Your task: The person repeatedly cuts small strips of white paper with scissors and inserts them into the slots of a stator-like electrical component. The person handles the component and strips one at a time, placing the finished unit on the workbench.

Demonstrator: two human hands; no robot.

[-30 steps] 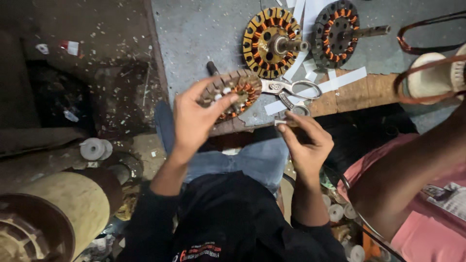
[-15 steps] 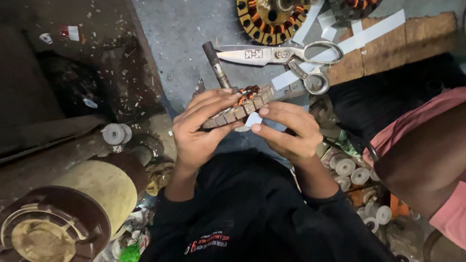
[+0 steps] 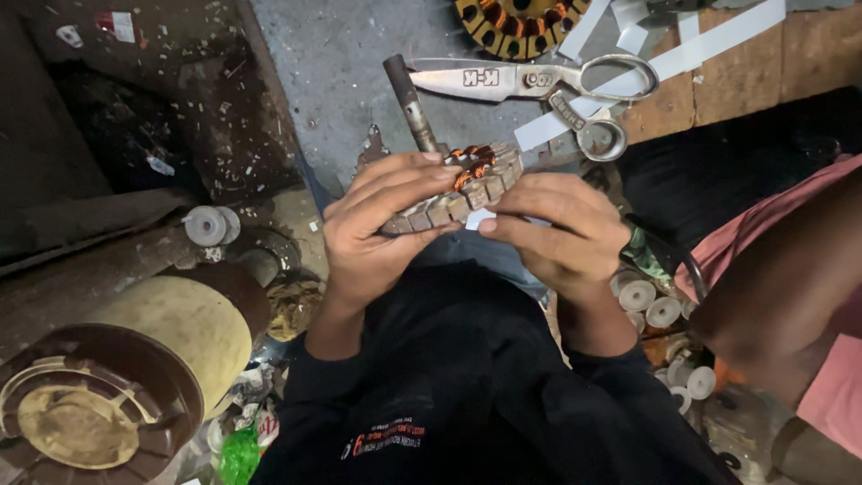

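The person holds a wound stator [image 3: 453, 193] (round laminated core w/ copper coils) edge-on over the lap, just below the scissors [image 3: 530, 81] on the grey bench [image 3: 341, 72]. The left hand [image 3: 377, 224] is closed round the core's near rim, fingers curled over the top, thumb under; the grip looks firm. The right hand [image 3: 557, 233] is pinched shut on a small white paper slip [image 3: 480, 218], thumb & forefinger at the core's edge, right by a slot.

The step in hand looks like feeding an insulation slip into a slot. To do it well, approx:
- the left hand keeps the core steady & tilted so the slot mouth faces the eyes; no rocking.
- the right hand pinches the slip close to its leading end so it doesn't buckle, then slides it straight along the slot, not at an angle.
- light pressure only; the copper windings [image 3: 471, 162] sit right beside & enamel scrapes easily.

A metal shaft [image 3: 409, 99] lies touching the core's far side. More white paper strips [image 3: 682, 54] lie by the wooden board [image 3: 763, 72]. A second stator [image 3: 521, 22] sits at the top edge. Another person's arm [image 3: 781, 287] is near on the right, apart from the work. White bobbins [image 3: 651, 301] lie below the right hand.
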